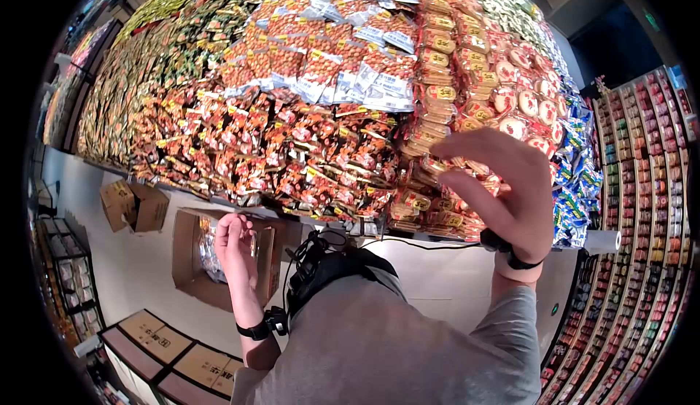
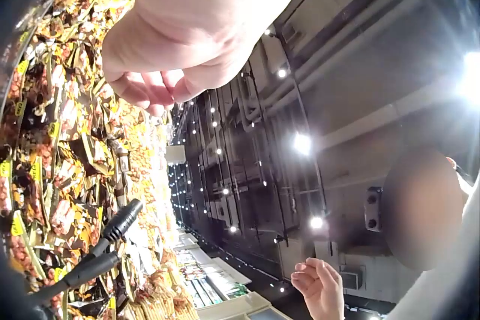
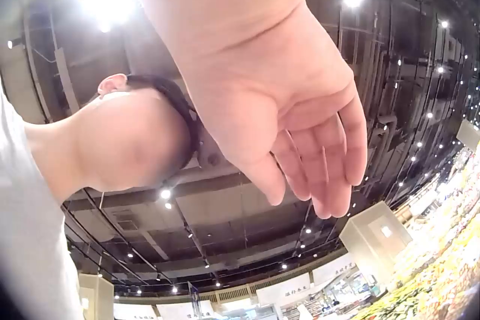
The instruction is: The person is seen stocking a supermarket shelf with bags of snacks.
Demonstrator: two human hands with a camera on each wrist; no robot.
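My right hand (image 1: 510,186) is raised above the round biscuit packs (image 1: 470,113) and stacked yellow-labelled packs (image 1: 437,62), with thumb and fingers apart and nothing held. The right wrist view shows that palm (image 3: 277,102) bare, its fingers extended. Over the floor by the display's front edge, my left hand (image 1: 237,248) hangs with loosely bent fingers and holds nothing. In the left wrist view the same hand (image 2: 180,42) has its fingers curled loosely beside the red-and-black snack packs (image 2: 67,132); the right hand (image 2: 321,286) shows farther back.
Blue packets (image 1: 576,179) lie at the display's right end, white-and-red bags (image 1: 321,62) at its middle. Below its front edge stand an open carton (image 1: 193,281) and a smaller box (image 1: 149,208). A cable (image 1: 430,244) runs along the front edge. Shelves (image 1: 642,186) stand right.
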